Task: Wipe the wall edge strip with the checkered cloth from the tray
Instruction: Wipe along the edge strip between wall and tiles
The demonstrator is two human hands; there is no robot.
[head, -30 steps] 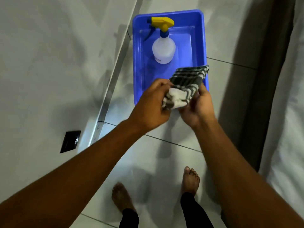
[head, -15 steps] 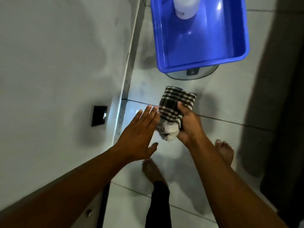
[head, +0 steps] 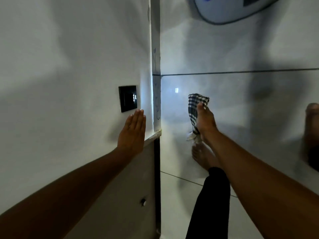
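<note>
The checkered cloth [head: 195, 107] is bunched in my right hand [head: 205, 121], held over the floor tiles a little to the right of the wall edge strip [head: 156, 87]. The strip runs vertically down the wall's foot and carries faint scribble marks. My left hand [head: 133, 133] is flat with its fingers together, palm toward the white wall, just left of the strip and below a black wall plate [head: 128, 98]. The blue tray is out of view.
A round grey-rimmed object [head: 222, 12] shows at the top edge. My bare feet [head: 202, 156] stand on the glossy tiled floor, the right foot [head: 311, 128] at the frame's right edge. A cabinet door with a small knob [head: 143, 202] sits below my left arm.
The view has dropped and swung toward the wall, so the tray has left the frame. My left hand let go of the cloth and moved left to the wall; my right hand lowered the cloth.
</note>
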